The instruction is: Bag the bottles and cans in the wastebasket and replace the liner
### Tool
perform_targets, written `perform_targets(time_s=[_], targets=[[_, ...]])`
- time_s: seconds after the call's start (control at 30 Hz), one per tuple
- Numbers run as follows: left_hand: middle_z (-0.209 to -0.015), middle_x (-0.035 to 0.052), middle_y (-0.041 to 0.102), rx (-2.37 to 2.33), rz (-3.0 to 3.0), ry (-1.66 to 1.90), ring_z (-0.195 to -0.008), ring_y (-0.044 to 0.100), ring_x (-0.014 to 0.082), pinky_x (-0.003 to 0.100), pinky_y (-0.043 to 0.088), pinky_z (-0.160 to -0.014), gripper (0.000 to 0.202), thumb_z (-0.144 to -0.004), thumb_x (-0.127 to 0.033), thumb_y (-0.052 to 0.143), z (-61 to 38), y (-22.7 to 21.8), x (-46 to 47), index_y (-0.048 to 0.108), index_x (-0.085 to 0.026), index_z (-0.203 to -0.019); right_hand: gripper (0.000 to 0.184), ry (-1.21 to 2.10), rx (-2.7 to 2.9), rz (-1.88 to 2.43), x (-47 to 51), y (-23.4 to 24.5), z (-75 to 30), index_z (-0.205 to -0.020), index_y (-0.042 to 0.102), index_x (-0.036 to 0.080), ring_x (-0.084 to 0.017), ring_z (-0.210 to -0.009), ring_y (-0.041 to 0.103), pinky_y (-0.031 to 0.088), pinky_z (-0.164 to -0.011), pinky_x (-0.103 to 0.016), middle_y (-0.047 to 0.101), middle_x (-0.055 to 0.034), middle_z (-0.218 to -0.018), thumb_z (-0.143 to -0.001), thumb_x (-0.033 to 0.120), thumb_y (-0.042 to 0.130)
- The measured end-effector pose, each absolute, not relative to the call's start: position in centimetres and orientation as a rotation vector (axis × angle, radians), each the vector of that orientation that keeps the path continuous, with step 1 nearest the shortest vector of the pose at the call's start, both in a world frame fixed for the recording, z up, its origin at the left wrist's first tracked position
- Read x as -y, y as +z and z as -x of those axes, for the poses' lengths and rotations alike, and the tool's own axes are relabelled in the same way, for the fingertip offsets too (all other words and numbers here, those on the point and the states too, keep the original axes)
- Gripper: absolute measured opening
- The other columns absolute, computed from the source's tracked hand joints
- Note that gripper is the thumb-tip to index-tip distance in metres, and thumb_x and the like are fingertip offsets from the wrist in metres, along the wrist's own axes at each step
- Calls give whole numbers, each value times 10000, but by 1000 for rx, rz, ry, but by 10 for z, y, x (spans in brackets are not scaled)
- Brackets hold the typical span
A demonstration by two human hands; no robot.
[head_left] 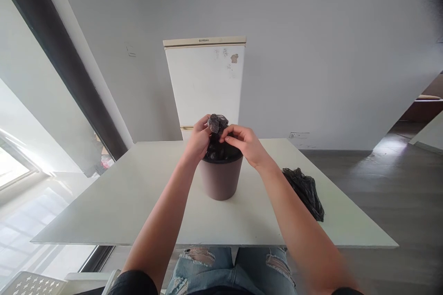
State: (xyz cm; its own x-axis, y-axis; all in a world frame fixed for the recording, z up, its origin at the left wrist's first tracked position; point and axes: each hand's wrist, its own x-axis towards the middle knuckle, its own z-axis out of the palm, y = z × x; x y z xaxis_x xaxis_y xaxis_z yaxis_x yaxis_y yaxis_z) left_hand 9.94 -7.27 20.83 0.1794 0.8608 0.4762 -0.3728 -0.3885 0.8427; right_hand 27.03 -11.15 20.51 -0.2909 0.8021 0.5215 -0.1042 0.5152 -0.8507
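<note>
A small mauve bin [220,179] stands on the white table [131,193], lined with a black plastic bag [217,125] whose top is gathered into a bunch above the rim. My left hand [199,140] is closed round the left side of that bunch. My right hand [244,144] pinches the bag's top from the right, fingers curled together. Both hands hover just above the bin's opening.
A second crumpled black bag [306,192] lies on the table to the right of the bin, near my right forearm. A white fridge [205,85] stands against the wall behind the table. A window runs along the left; a white perforated crate [31,284] sits at bottom left.
</note>
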Motion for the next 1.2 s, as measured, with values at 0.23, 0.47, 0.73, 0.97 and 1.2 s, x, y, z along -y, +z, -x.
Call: perform_targets(time_s=[0.23, 0.47, 0.73, 0.97, 1.2], targets=[[-729, 4, 656, -463, -1498, 1252, -644, 582, 106, 246, 487, -664, 120, -770, -207, 756, -91, 211, 77, 673, -188, -855, 299, 1152, 1409, 610, 84, 202, -262, -924, 409, 265, -94, -525, 441, 297, -561, -253, 619, 72, -716, -825, 334, 683], [-577, -61, 483, -622, -1590, 1281, -481, 437, 88, 261, 454, -562, 81, -837, -250, 715, -94, 211, 69, 670, -203, -886, 290, 1108, 1741, 708, 83, 200, -261, -1004, 375, 282, -146, -654, 553, 348, -600, -256, 635, 60, -722, -875, 313, 632], [-845, 33, 708, -1433, -1932, 1738, -786, 619, 193, 312, 440, -735, 167, -972, -123, 507, -103, 213, 75, 629, -219, -910, 133, 649, 1786, 804, 116, 205, -259, -904, 549, 248, -161, -715, 532, 391, -688, -303, 606, 27, -761, -951, 351, 618], [-915, 86, 742, -1669, -1902, 1611, -861, 666, 246, 339, 446, -745, 201, -955, -88, 488, -105, 215, 79, 643, -217, -953, 301, -110, 1861, 1144, 125, 185, -246, -1050, 736, 197, -224, -926, 642, 385, -831, -381, 695, -105, -1066, -1037, 171, 436], [-531, -22, 464, -1319, -1784, 1064, -519, 432, 122, 278, 301, -541, 223, -757, -51, 553, -89, 222, 70, 488, -208, -613, 453, -412, 2019, 1150, 123, 179, -248, -1490, 560, 182, -268, -1114, 614, 332, -821, -384, 649, -163, -1304, -1090, 166, 349]])
